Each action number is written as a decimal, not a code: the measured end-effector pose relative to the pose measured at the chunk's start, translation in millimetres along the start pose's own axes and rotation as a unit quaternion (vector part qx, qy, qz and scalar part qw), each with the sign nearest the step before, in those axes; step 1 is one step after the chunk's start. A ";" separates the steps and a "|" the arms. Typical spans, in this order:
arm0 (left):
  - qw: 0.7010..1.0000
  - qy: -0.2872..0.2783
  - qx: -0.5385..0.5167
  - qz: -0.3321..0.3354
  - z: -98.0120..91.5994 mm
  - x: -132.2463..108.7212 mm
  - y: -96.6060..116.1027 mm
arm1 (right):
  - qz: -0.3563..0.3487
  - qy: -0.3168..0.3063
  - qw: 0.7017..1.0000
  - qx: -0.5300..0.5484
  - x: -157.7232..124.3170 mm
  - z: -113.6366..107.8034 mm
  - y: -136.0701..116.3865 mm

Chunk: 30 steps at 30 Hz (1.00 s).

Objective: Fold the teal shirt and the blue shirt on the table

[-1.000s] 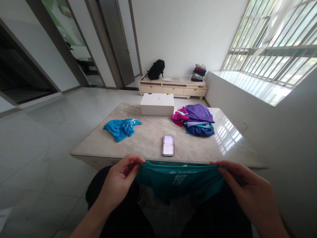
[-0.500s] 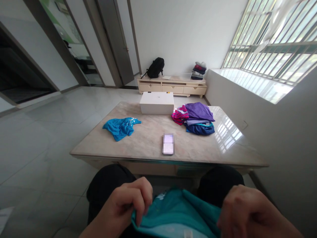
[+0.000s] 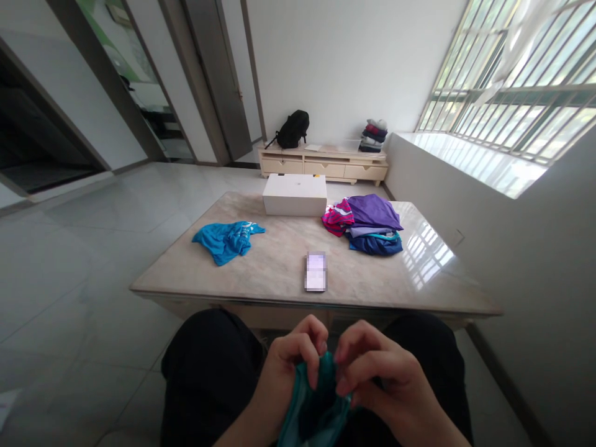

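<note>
Over my lap hangs a teal garment [image 3: 313, 403] with a paler inner side; its lower part runs out of the picture. My left hand [image 3: 298, 357] is closed on one upper edge, thumb and fingers pinching the cloth. Close beside it, my right hand [image 3: 372, 366] pinches the opposite edge with bent fingers. Between the hands the cloth is bunched and folds inward. Ahead on the table lie a phone [image 3: 316, 272] with a blurred screen and a crumpled blue garment [image 3: 226, 241].
A marble-topped table [image 3: 279, 267] stands before my knees. On it are a white box [image 3: 295, 195] and a purple and navy clothes pile [image 3: 375, 214] with a pink striped piece [image 3: 339, 217]. Behind, a low cabinet [image 3: 325, 164] carries a black backpack [image 3: 293, 129] and folded clothes [image 3: 374, 136].
Both hands have come together in the middle and risen slightly. The teal garment, held wide before, is now gathered narrow between them. Things on the table are unmoved.
</note>
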<state>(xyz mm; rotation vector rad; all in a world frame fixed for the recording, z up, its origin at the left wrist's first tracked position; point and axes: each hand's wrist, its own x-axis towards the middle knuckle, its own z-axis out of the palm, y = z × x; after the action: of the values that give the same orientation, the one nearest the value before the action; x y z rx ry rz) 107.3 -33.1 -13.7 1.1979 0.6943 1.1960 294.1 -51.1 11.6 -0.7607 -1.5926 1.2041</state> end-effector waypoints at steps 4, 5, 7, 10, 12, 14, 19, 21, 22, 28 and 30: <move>1.000 -0.020 0.001 -0.011 0.1 -2.0 -2.4 | -0.004 0.035 0.999 -0.034 -2.3 2.9 8.8; 1.000 -0.019 0.011 -0.010 0.8 -2.1 -2.9 | -0.008 0.038 0.999 -0.038 -1.8 4.6 10.0; 1.000 -0.007 0.024 -0.013 2.2 -1.9 -3.7 | -0.021 0.048 0.997 -0.060 -0.5 7.8 12.1; 0.999 0.023 -0.008 -0.048 3.2 -1.4 -5.1 | -0.025 0.065 0.993 -0.098 0.4 10.0 15.4; 0.993 0.043 -0.050 -0.093 2.7 -1.7 -6.9 | -0.012 0.075 0.991 -0.114 0.2 9.9 17.7; 0.987 0.059 -0.073 -0.131 1.2 -1.7 -9.8 | 0.004 0.075 0.988 -0.133 -0.4 9.2 19.6; 0.977 0.031 -0.102 -0.186 -5.3 1.9 -21.4 | 0.030 0.036 0.986 -0.162 -1.2 5.3 21.1; 0.971 0.016 -0.111 -0.213 -7.7 3.6 -26.4 | 0.046 0.018 0.985 -0.165 -1.7 3.6 21.2; 0.968 0.008 -0.111 -0.226 -8.8 4.2 -28.8 | 0.053 0.012 0.984 -0.169 -2.1 2.9 21.4; 0.955 -0.048 -0.130 -0.262 -14.8 3.6 -42.9 | 0.036 0.016 0.978 -0.204 -6.3 2.8 26.0; 0.955 -0.051 -0.129 -0.264 -15.1 3.5 -46.7 | 0.015 0.009 0.975 -0.220 -7.0 3.3 28.0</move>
<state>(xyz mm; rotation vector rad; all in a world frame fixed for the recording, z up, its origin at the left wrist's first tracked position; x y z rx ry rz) 109.5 -21.5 -61.4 0.7809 0.6991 0.7414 291.5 -49.5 -17.3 -1.0727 -1.8650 0.8663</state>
